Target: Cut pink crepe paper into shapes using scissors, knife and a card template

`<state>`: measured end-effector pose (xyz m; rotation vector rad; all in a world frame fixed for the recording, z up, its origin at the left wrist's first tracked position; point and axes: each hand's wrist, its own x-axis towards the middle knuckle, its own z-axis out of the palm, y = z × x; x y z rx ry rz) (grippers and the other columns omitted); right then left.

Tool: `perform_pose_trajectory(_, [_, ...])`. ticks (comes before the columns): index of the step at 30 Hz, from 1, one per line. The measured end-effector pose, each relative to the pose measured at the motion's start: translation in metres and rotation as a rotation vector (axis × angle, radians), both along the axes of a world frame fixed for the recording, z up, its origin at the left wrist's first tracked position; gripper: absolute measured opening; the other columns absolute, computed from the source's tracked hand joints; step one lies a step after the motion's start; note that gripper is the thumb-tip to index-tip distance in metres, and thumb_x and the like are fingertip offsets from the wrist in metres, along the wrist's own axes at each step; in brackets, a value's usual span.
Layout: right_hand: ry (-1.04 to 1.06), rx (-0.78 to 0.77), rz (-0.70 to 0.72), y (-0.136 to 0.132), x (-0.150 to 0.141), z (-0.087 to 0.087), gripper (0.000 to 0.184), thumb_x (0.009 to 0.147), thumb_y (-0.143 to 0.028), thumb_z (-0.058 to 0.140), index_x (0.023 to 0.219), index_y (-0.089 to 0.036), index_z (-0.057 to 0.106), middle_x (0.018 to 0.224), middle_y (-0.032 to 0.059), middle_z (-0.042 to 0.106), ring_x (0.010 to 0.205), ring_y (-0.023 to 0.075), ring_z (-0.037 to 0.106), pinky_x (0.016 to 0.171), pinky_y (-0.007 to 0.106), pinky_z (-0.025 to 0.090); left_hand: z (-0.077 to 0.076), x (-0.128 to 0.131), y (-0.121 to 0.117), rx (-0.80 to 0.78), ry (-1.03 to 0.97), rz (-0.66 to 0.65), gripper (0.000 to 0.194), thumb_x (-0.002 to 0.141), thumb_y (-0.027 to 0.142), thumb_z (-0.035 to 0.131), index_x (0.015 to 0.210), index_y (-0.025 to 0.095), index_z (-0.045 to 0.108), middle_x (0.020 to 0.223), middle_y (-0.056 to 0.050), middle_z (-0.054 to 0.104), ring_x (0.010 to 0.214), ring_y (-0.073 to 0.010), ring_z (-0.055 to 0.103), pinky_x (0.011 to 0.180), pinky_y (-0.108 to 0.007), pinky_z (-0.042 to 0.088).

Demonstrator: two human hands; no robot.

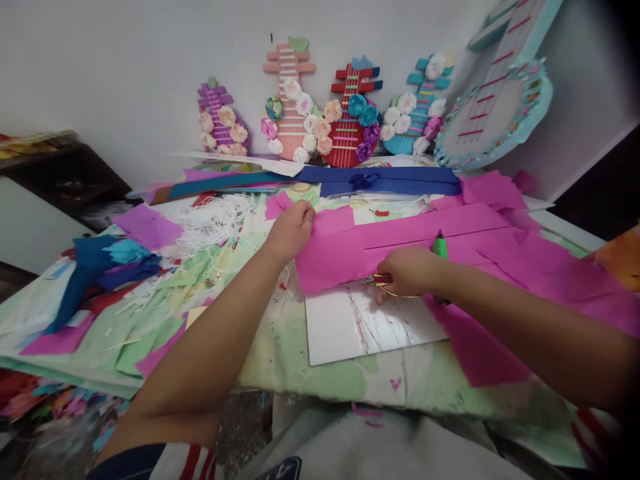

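A sheet of bright pink crepe paper lies over a white board with reddish scratch marks. My left hand is closed in a pinch on the paper's far left edge. In my right hand are gold-handled scissors, held at the near edge of the paper; their blades are mostly hidden. A green utility knife with a dark tip lies by my right wrist, partly covered by it. More pink paper spreads out under my right forearm.
Several flower-decorated paper guitars lean along the wall, with a larger pale blue one at right. Folded dark blue paper lies in front. White string and blue scraps cover the left side. Paper litter sits below the table edge.
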<state>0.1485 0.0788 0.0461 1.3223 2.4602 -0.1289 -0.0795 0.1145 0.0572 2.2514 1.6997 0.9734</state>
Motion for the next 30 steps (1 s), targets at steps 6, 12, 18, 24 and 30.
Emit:
perform_pose_trajectory(6, [0.006, 0.039, 0.051, 0.000, 0.003, 0.000, 0.037, 0.064, -0.055, 0.047, 0.063, -0.020, 0.058, 0.060, 0.0048, 0.057, 0.056, 0.0164, 0.050, 0.045, 0.025, 0.021, -0.001, -0.001, 0.002, 0.003, -0.011, 0.012, 0.013, 0.081, 0.023, 0.035, 0.070, 0.020, 0.041, 0.066, 0.001, 0.048, 0.064, -0.0141, 0.045, 0.058, -0.026, 0.031])
perform_pose_trajectory(12, [0.022, 0.050, 0.063, -0.002, 0.007, 0.003, 0.052, 0.060, -0.067, 0.043, 0.067, -0.017, 0.058, 0.067, 0.0080, 0.059, 0.060, 0.0187, 0.051, 0.047, 0.026, 0.022, 0.003, 0.001, 0.002, -0.001, 0.006, 0.027, 0.013, 0.082, 0.023, 0.035, 0.070, 0.020, 0.041, 0.068, 0.001, 0.049, 0.066, -0.0146, 0.046, 0.060, -0.026, 0.033])
perform_pose_trajectory(18, [0.015, 0.018, 0.048, -0.004, 0.003, -0.001, 0.055, 0.061, -0.069, 0.040, 0.071, -0.018, 0.059, 0.070, 0.0092, 0.060, 0.063, 0.0203, 0.052, 0.050, 0.027, 0.025, 0.003, 0.003, 0.004, -0.022, 0.064, 0.094, 0.013, 0.082, 0.023, 0.034, 0.074, 0.020, 0.044, 0.073, -0.002, 0.051, 0.071, -0.0169, 0.047, 0.066, -0.029, 0.035])
perform_pose_trajectory(24, [0.007, 0.023, 0.046, -0.004, -0.005, -0.002, 0.054, 0.062, -0.067, 0.039, 0.072, -0.018, 0.060, 0.071, 0.0097, 0.060, 0.066, 0.0218, 0.054, 0.051, 0.027, 0.028, 0.001, -0.002, 0.003, -0.048, 0.089, 0.134, 0.014, 0.082, 0.024, 0.033, 0.077, 0.020, 0.046, 0.072, -0.003, 0.052, 0.070, -0.0181, 0.048, 0.066, -0.030, 0.036])
perform_pose_trajectory(30, [-0.014, 0.022, 0.008, -0.005, 0.000, -0.003, 0.059, 0.060, -0.071, 0.038, 0.072, -0.018, 0.060, 0.071, 0.0100, 0.060, 0.065, 0.0227, 0.054, 0.050, 0.027, 0.029, -0.002, -0.007, 0.005, -0.062, 0.107, 0.158, 0.014, 0.082, 0.023, 0.033, 0.076, 0.020, 0.045, 0.075, -0.003, 0.053, 0.072, -0.0187, 0.049, 0.064, -0.029, 0.036])
